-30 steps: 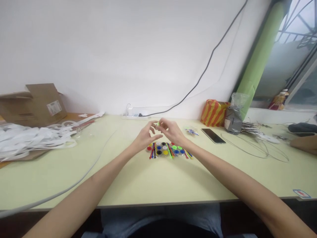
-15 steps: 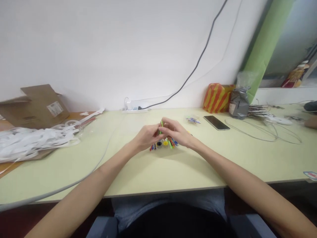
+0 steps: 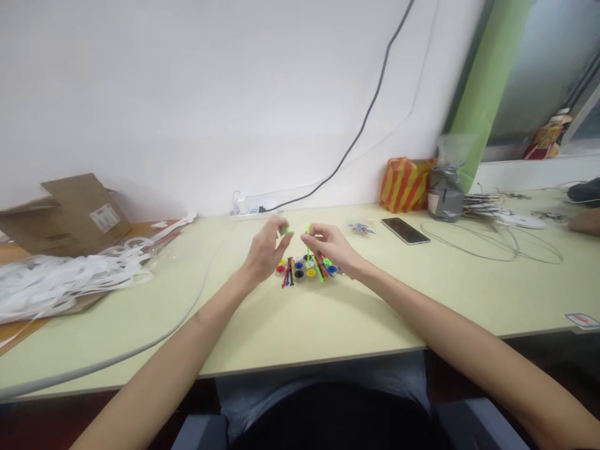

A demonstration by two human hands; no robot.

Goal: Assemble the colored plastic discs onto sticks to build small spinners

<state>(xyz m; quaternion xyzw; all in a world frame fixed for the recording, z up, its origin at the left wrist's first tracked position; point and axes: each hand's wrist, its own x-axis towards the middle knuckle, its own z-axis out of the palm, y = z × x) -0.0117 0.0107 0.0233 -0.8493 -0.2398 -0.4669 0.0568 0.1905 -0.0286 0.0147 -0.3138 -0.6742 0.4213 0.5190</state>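
My left hand (image 3: 266,250) is raised over the left of a cluster of small parts, thumb and fingers pinched on a small bright green piece (image 3: 287,231). Across a short gap, my right hand (image 3: 335,250) grips a thin green plastic stick (image 3: 309,244), which points roughly upright. Below both hands lie round clear pieces with coloured centres, among them a red one (image 3: 280,270), a black one (image 3: 299,274) and a yellow one (image 3: 311,273). Red, blue and black sticks (image 3: 289,275) lie between them. My right fingers cover part of the cluster.
A phone (image 3: 405,230) and a small clear bag of parts (image 3: 360,227) lie beyond my right hand. White strips (image 3: 70,269) and a cardboard box (image 3: 89,212) are at left. A power strip (image 3: 250,214), striped bag (image 3: 405,184) and grey pouch (image 3: 445,197) line the wall.
My hands were together around the green stick; now they are apart. The left has moved left with the small green piece, while the right keeps the stick. More of the parts cluster shows.
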